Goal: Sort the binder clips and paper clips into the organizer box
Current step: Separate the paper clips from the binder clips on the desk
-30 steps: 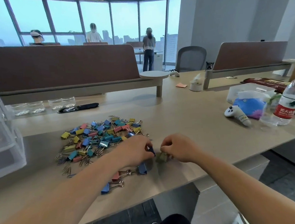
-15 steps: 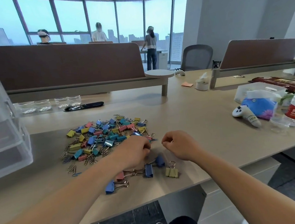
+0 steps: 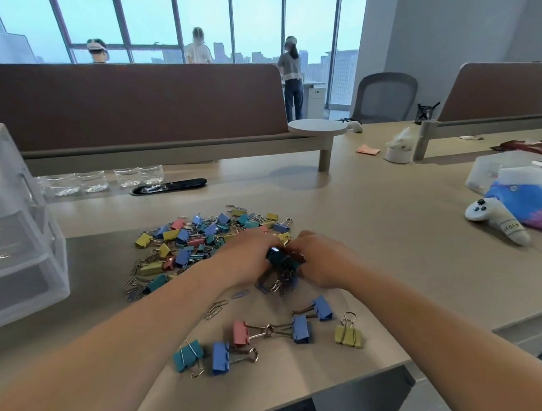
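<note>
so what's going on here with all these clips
A person is sorting clips at a desk. The left hand and right hand meet at the near edge of the pile of coloured binder clips and hold a dark clump of clips between them. A small group of binder clips lies apart, closer to the person, with a few loose paper clips beside the left forearm. The clear organizer box sits at the left, away from both hands.

Two hands point(image 3: 249, 260) point(image 3: 322, 261), six binder clips point(image 3: 221, 358) lying apart, one mixed clip pile point(image 3: 198, 240), one organizer box point(image 3: 21, 257)
</note>
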Demonstrator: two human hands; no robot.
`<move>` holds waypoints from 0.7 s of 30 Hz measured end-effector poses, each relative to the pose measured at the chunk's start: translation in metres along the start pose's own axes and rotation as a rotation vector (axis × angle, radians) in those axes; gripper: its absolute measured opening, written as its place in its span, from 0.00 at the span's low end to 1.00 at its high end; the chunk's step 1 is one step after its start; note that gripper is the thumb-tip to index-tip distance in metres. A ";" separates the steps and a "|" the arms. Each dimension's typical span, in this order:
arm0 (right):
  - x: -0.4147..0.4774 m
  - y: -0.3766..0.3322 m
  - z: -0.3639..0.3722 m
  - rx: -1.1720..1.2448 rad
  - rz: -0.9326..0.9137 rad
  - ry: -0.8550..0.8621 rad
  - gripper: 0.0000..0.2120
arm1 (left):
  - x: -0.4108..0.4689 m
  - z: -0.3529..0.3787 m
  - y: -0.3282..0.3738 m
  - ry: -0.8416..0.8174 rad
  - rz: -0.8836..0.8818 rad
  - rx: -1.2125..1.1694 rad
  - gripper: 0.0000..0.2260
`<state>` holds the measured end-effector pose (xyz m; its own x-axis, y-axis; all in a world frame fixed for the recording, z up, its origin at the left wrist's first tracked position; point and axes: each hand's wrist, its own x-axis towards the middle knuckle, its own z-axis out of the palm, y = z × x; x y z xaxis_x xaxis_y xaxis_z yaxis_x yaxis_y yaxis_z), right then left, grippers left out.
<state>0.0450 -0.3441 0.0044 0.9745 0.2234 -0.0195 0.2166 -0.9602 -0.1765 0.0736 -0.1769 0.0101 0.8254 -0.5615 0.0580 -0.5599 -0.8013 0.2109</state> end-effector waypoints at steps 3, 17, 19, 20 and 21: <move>0.005 0.001 0.001 0.018 -0.024 -0.002 0.19 | 0.003 0.006 -0.004 0.028 0.006 -0.009 0.19; -0.003 0.001 0.004 0.094 -0.010 0.155 0.11 | 0.001 0.005 -0.010 0.111 -0.055 -0.166 0.05; -0.002 -0.001 0.004 0.094 -0.004 0.165 0.11 | 0.001 0.004 -0.013 0.109 -0.070 -0.194 0.07; -0.002 -0.001 0.004 0.097 0.000 0.173 0.11 | 0.000 0.003 -0.015 0.108 -0.078 -0.206 0.08; -0.002 -0.001 0.004 0.100 0.003 0.184 0.11 | -0.001 0.002 -0.016 0.109 -0.083 -0.217 0.09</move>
<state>0.0431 -0.3426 0.0005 0.9715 0.1770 0.1580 0.2153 -0.9374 -0.2738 0.0819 -0.1640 0.0047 0.8773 -0.4608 0.1341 -0.4712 -0.7737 0.4235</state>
